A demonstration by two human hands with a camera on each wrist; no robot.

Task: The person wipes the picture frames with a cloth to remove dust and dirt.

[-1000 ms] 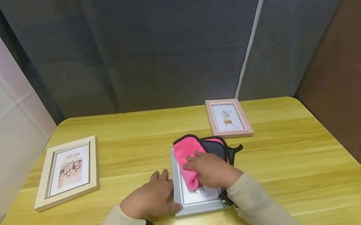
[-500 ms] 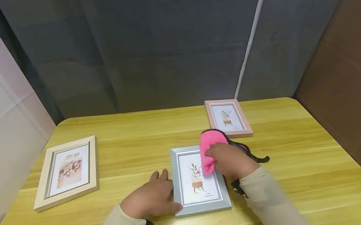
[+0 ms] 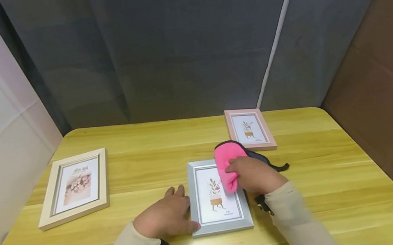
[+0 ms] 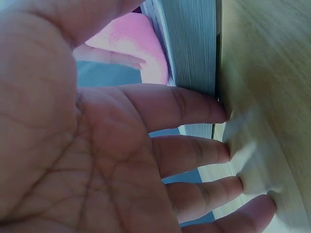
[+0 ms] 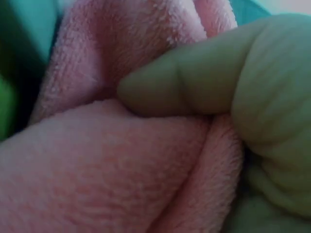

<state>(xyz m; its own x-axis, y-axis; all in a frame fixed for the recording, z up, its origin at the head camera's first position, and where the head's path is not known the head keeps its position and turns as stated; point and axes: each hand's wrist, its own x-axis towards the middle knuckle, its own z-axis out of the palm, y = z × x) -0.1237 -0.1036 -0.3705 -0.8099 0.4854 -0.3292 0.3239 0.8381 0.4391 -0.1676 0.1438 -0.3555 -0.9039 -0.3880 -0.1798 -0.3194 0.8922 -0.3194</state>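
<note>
A silver-grey picture frame with a potted-plant print lies face up at the table's front middle. My left hand rests at its left side, the thumb on the lower left corner. In the left wrist view the fingers are nearly straight, their tips on the wood along the frame's edge. My right hand grips a folded pink cloth with black trim over the frame's upper right part. The right wrist view shows the thumb pressed into the fluffy cloth.
A cream picture frame with a flower print lies on the left of the wooden table. Behind the cloth, a pink picture frame lies near the back edge. A dark curtain hangs behind the table.
The right hand has moved the cloth rightward across the silver-grey frame, uncovering its print, then shifted slightly back left. The left hand has stayed in place at the frame's left side.
</note>
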